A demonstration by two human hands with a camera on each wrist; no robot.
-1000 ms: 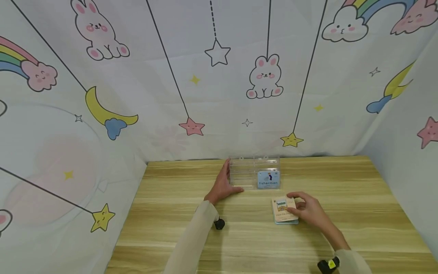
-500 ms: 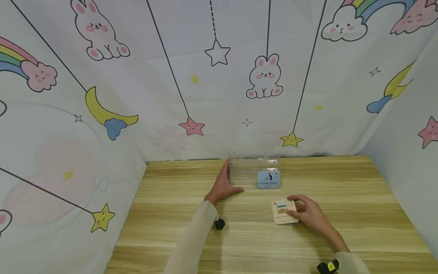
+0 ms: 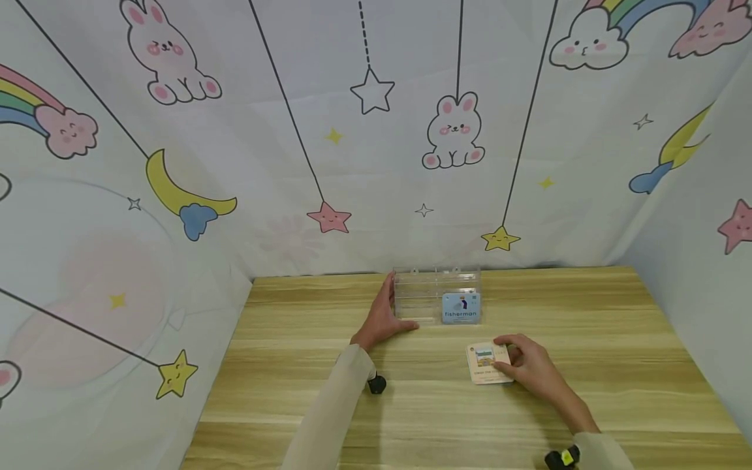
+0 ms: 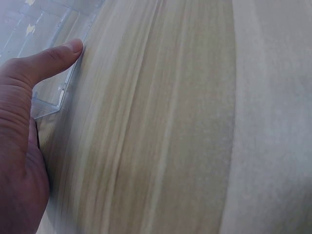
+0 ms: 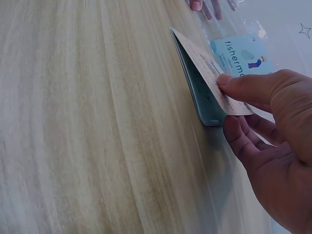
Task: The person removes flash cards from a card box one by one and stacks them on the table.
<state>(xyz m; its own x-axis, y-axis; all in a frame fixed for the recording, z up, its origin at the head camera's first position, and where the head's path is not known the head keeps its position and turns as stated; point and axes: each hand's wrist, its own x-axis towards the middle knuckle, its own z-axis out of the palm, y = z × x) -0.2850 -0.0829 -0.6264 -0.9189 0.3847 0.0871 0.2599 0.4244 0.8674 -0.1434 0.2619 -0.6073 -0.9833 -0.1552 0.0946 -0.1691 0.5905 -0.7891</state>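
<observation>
In the head view my left hand (image 3: pixel 380 321) holds the left end of a clear plastic divided case (image 3: pixel 415 301). Its thumb lies along the front edge and its other fingers reach up the left side. A blue "fisherman" card (image 3: pixel 461 314) sits in the case's lower right compartment. My right hand (image 3: pixel 533 367) pinches the right edge of a cream picture card (image 3: pixel 482 376) between thumb and fingers. Seen from the right wrist, the cream card (image 5: pixel 197 54) slants up from the blue-green card (image 5: pixel 201 100) beneath it, the two spread apart like a wedge on the near side.
A wood-grain table (image 3: pixel 294 365) bears everything. Behind the case hangs a white cloth (image 3: pixel 376 163) printed with rabbits and stars, and it also closes off both sides. A small black device (image 3: pixel 377 384) is worn on the left wrist, another (image 3: pixel 561 458) on the right.
The cream card has tipped slightly, so the blue border under its lower edge has almost gone from sight. My right hand has shifted a little. The left hand and case stay put.
</observation>
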